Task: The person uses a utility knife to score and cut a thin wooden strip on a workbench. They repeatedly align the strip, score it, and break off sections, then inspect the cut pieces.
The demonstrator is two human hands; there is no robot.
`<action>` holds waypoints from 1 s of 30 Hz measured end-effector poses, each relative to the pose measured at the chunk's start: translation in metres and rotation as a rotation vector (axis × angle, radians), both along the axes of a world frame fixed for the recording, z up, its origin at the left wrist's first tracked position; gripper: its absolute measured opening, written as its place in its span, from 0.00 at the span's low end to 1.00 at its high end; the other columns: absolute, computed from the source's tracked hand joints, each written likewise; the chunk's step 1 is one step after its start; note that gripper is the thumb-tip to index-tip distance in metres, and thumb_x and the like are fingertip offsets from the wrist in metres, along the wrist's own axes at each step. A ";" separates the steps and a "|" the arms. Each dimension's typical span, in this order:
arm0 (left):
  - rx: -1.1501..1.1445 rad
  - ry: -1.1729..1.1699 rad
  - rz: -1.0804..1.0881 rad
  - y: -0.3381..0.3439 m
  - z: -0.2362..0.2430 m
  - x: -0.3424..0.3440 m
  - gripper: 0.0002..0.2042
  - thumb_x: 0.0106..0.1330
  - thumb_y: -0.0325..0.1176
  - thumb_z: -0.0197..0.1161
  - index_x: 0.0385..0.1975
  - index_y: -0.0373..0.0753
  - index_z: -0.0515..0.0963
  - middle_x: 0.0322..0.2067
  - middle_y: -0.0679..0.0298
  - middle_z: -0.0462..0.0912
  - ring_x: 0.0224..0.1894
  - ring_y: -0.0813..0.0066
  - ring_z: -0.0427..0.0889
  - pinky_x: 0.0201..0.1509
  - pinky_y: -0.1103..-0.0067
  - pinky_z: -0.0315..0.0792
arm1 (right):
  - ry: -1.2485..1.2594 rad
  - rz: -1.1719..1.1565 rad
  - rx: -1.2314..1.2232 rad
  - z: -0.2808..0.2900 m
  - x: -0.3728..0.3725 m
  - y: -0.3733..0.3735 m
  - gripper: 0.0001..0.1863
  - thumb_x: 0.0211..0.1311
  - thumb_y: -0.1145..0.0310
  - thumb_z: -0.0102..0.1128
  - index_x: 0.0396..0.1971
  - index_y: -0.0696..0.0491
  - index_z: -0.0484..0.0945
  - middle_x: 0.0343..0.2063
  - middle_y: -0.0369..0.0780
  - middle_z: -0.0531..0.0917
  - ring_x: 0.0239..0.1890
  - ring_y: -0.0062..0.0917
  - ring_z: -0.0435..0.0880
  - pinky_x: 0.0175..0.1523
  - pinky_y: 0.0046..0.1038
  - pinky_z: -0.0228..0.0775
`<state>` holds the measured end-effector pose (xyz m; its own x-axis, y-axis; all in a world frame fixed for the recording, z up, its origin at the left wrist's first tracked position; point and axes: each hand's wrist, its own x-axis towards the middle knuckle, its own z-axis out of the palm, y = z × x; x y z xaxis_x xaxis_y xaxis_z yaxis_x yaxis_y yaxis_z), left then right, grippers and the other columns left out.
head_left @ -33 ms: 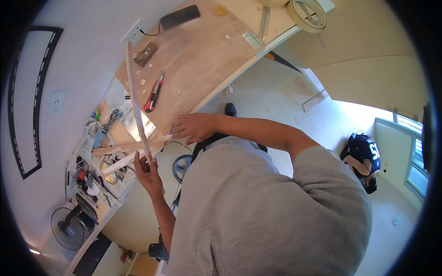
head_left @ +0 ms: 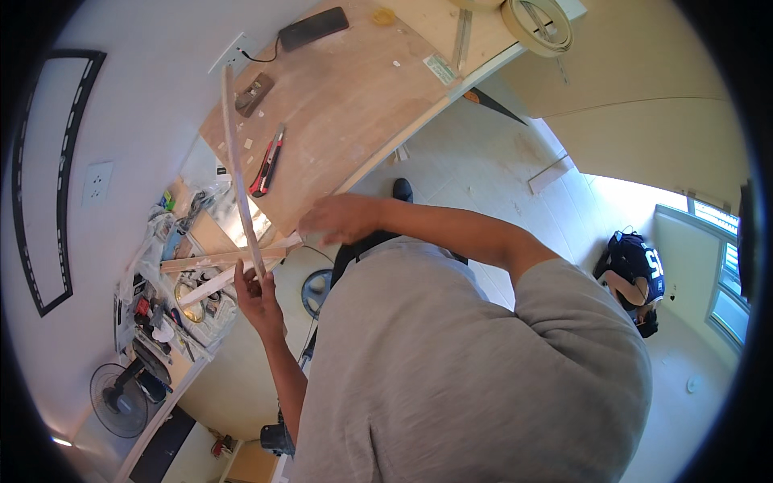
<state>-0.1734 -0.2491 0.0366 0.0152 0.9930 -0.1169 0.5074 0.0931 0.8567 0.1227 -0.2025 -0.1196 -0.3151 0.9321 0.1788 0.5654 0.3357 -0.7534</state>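
My left hand (head_left: pixel 258 294) grips the lower end of a long thin white strip (head_left: pixel 233 161), which rises upright across the plywood bench top (head_left: pixel 362 88). My right hand (head_left: pixel 342 219) is closed over the near end of a shorter white strip (head_left: pixel 233 272), which slants down to the left. A wooden batten (head_left: pixel 209 259) lies just behind the two strips and crosses them. The hands are about a hand's width apart. My grey shirt hides everything below them.
A red utility knife (head_left: pixel 267 161), a black phone (head_left: pixel 312 28), a small metal block (head_left: pixel 254 94) and a tape roll (head_left: pixel 538 24) lie on the bench. Cluttered tool trays (head_left: pixel 169 310) and a fan (head_left: pixel 119 398) sit at the left. Another person (head_left: pixel 632 274) crouches on the floor at the right.
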 end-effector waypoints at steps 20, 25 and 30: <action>0.316 0.326 -0.834 0.164 -0.093 0.071 0.34 0.64 0.28 0.72 0.71 0.35 0.68 0.50 0.47 0.85 0.51 0.50 0.86 0.56 0.64 0.80 | 0.032 -1.135 0.093 0.014 0.131 0.008 0.26 0.68 0.66 0.65 0.65 0.53 0.74 0.69 0.49 0.70 0.57 0.44 0.82 0.61 0.39 0.76; 0.355 0.424 -0.865 0.171 -0.097 0.064 0.35 0.62 0.28 0.73 0.71 0.37 0.69 0.50 0.51 0.84 0.51 0.50 0.83 0.58 0.61 0.76 | -0.167 -1.235 0.039 0.013 0.114 0.018 0.33 0.68 0.56 0.68 0.69 0.52 0.71 0.72 0.55 0.65 0.68 0.52 0.73 0.67 0.48 0.70; 0.449 0.360 -0.899 0.179 -0.097 0.051 0.32 0.63 0.32 0.72 0.69 0.36 0.71 0.50 0.51 0.81 0.52 0.50 0.78 0.61 0.58 0.69 | -0.289 -1.266 -0.095 0.010 0.107 0.026 0.37 0.68 0.51 0.68 0.71 0.54 0.70 0.74 0.56 0.64 0.70 0.53 0.71 0.70 0.49 0.67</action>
